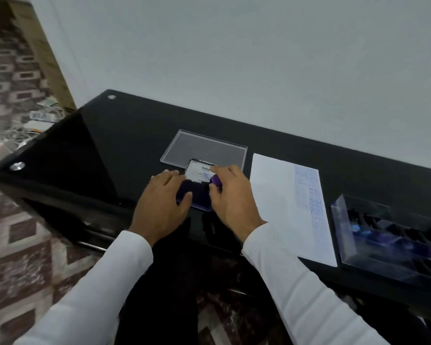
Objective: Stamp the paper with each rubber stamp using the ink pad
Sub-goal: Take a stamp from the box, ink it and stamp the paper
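Black glass table (125,135) against a pale wall (259,58).

The glossy black table (105,145) carries a white paper (274,195) with a column of faint blue-violet stamp prints down its far-right edge. Left of the paper lies the deep purple ink pad (197,195), its lid (199,170) white. Both sleeves (105,282) are white; the floor (23,257) left of the table shows a brown-and-cream geometric pattern.

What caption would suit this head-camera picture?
Right hand presses a purple stamp onto the ink pad steadied by the left hand, beside stamped paper.
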The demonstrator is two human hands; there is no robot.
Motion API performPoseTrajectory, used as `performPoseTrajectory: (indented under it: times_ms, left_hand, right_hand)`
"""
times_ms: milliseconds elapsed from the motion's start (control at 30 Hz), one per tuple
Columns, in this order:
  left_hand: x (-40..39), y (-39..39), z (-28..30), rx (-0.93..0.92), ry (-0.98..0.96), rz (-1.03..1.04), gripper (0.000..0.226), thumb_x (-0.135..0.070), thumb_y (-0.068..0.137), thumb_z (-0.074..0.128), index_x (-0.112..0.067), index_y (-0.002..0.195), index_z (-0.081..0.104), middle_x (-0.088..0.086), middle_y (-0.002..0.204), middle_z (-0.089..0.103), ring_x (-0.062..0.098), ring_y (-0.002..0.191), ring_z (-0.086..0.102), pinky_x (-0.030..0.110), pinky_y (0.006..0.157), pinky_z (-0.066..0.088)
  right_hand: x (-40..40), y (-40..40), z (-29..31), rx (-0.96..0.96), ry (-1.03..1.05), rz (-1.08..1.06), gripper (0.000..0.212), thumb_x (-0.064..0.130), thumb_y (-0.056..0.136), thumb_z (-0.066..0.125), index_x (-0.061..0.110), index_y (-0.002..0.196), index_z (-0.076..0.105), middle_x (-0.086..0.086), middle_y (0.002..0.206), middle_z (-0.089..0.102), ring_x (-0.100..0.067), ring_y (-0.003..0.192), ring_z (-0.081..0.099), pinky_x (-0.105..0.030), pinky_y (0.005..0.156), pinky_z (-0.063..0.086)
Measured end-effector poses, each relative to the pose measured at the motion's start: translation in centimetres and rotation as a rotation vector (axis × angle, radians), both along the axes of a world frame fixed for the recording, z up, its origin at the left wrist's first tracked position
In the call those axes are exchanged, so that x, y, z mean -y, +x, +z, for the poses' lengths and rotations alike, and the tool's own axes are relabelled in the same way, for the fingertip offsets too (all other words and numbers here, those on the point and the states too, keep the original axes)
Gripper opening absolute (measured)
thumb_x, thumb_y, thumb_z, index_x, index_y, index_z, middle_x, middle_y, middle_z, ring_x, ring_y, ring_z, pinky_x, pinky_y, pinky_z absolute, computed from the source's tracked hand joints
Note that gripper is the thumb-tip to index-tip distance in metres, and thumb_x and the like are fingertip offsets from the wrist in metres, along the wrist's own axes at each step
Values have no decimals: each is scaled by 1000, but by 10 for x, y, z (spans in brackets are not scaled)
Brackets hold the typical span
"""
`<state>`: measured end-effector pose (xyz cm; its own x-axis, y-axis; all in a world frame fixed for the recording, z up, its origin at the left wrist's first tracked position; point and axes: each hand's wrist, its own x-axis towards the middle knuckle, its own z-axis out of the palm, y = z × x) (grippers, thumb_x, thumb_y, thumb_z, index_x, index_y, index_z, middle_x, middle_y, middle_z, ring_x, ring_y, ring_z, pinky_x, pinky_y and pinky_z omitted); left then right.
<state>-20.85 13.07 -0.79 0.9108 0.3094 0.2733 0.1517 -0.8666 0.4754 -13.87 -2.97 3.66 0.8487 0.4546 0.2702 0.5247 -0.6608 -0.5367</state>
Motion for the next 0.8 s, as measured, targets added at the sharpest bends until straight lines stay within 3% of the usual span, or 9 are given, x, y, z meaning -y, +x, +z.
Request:
performPoseTrajectory:
  times_ms: [167, 467, 800]
  left_hand:
    - [-21, -7, -13, -44, 12, 18, 55, -40, 94, 65, -17, 142, 55, 6, 148, 52, 26, 142, 39, 44, 117, 36]
    - [-33, -4, -35, -116, 66, 30, 59, -45, 93, 61, -19, 145, 52, 5, 156, 43, 25, 150, 28, 48, 124, 18]
    - [-35, 0, -45, -126, 117, 47, 56, -47, 93, 59, -21, 142, 55, 5, 155, 45, 26, 149, 31, 47, 124, 18]
  right_hand:
    - [-16, -3, 2, -15, -53, 73, 33, 22, 97, 61, 19, 129, 57, -2, 128, 55, -16, 115, 53, -16, 94, 35]
    - [-30, 1, 0, -62, -148, 129, 35, 22, 99, 57, 15, 134, 59, -5, 131, 56, -19, 121, 52, -25, 103, 40]
    - [-36, 8, -10, -23, -201, 138, 32, 21, 101, 54, 15, 131, 61, -5, 127, 60, -17, 116, 54, -16, 91, 32]
